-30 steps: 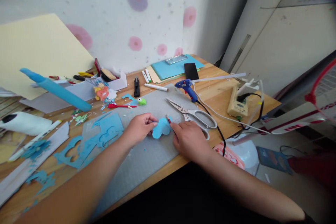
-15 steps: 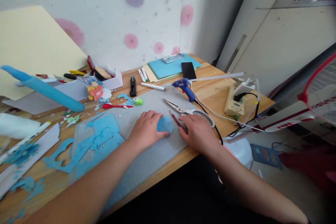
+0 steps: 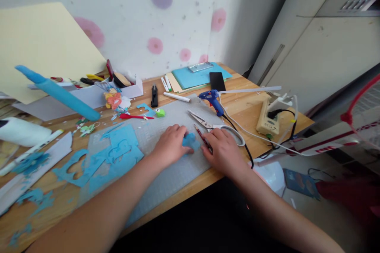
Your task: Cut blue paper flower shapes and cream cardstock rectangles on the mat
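My left hand (image 3: pixel 172 144) has its thumb and fingers closed at the left edge of a small blue paper cutout (image 3: pixel 191 141) on the grey cutting mat (image 3: pixel 166 185). My right hand (image 3: pixel 222 150) is just to the right, with a dark red pencil (image 3: pixel 202 137) between its thumb and index finger, the tip pointing up and left. Scissors (image 3: pixel 204 121) with white handles lie behind the right hand, which hides part of one handle. Blue paper scraps (image 3: pixel 124 146) with cut-out holes lie left of my left hand.
A blue glue gun (image 3: pixel 212 99) lies behind the scissors, its cord running past my right hand. The power strip (image 3: pixel 267 116) is at the right. A red-handled tool (image 3: pixel 135 116), a green punch (image 3: pixel 160 113) and a black stapler-like tool (image 3: pixel 154 95) lie beyond the mat.
The view has shifted slightly, so the tabletop things appear further right. Both hands stay near the same spots, with the blue cutout and the pencil still at them.
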Demonstrator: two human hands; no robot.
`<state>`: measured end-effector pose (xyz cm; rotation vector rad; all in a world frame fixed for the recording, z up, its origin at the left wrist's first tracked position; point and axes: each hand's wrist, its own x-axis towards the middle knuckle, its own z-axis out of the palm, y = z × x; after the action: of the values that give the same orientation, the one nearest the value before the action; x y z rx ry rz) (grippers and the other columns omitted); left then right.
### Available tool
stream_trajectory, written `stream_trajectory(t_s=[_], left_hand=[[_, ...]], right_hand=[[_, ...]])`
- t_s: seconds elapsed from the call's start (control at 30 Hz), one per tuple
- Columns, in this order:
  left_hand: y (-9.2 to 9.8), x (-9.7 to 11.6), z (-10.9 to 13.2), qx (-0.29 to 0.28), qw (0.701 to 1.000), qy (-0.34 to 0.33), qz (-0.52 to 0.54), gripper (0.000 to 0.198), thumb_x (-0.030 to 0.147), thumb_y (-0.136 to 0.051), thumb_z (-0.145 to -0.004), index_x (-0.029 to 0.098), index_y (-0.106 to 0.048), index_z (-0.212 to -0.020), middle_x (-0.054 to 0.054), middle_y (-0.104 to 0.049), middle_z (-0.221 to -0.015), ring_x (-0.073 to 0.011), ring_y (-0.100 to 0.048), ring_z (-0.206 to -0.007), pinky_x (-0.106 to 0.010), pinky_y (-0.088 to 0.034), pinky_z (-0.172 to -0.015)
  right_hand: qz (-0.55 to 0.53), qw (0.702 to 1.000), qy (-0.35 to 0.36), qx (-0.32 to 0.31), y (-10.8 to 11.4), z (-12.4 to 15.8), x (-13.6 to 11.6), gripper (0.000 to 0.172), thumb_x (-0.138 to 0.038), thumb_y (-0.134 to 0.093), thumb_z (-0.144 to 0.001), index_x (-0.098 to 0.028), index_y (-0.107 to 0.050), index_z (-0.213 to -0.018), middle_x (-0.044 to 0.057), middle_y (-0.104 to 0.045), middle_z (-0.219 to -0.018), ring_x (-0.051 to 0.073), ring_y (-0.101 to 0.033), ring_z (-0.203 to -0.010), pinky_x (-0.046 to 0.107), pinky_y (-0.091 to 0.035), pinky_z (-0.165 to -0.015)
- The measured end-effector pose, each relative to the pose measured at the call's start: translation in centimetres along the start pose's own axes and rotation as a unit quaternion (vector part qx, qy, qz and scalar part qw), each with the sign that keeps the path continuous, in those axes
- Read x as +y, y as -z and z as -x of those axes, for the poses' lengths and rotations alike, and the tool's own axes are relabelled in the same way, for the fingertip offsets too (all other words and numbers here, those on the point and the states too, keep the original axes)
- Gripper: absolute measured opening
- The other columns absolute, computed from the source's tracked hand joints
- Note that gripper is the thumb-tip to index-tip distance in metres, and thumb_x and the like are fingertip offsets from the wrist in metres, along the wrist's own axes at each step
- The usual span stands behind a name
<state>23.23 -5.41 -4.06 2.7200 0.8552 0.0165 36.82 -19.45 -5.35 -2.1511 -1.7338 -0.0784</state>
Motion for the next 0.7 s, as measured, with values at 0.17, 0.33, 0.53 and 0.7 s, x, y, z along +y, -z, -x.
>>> stream_trajectory(t_s=[0.17,0.33,0.53,0.7], left_hand=[[-0.4,-0.1,0.4,0.014,1.0,-0.009,0.012,0.046,0.035,-0.077,-0.074,0.019,-0.057,-0.112,-0.009,-0.062,-0.105,-0.0269,-0.06,-0.101,-0.037,-0.047,-0.087],[-0.7,0.3,1.2,0.03,0.999,-0.012,0.01,0.038,0.029,-0.075,-0.077,0.018,-0.058,-0.109,-0.009,-0.067,-0.102,-0.0274,-0.063,-0.098,-0.037,-0.048,-0.083],[-0.9,0.2,2.1,0.065,0.998,-0.02,-0.009,0.04,0.034,-0.076,-0.076,0.015,-0.061,-0.107,-0.013,-0.061,-0.111,-0.03,-0.056,-0.105,-0.041,-0.046,-0.09],[-0.9,0.1,2.9,0.069,0.997,-0.03,-0.025,0.043,0.035,-0.076,-0.075,0.016,-0.061,-0.11,-0.011,-0.063,-0.108,-0.0309,-0.056,-0.103,-0.042,-0.048,-0.087]], right_hand=[[-0.013,0.999,0.047,-0.002,0.0,-0.1,-0.8,0.034,-0.024,-0.064,-0.085,-0.014,-0.066,-0.118,0.014,-0.065,-0.118,0.031,-0.055,-0.108,0.045,-0.044,-0.097],[-0.007,0.994,0.103,-0.02,-0.5,-0.7,-1.4,0.048,-0.022,-0.064,-0.085,-0.009,-0.058,-0.132,0.017,-0.062,-0.13,0.032,-0.055,-0.117,0.047,-0.043,-0.102],[0.016,0.988,0.142,-0.055,-1.1,-1.5,-1.5,0.051,-0.022,-0.064,-0.086,-0.004,-0.056,-0.133,0.02,-0.065,-0.128,0.033,-0.057,-0.12,0.049,-0.044,-0.102],[0.033,0.986,0.149,-0.072,-1.2,-1.6,-2.0,0.048,-0.017,-0.065,-0.084,-0.008,-0.058,-0.13,0.018,-0.068,-0.123,0.032,-0.061,-0.115,0.052,-0.044,-0.101]])
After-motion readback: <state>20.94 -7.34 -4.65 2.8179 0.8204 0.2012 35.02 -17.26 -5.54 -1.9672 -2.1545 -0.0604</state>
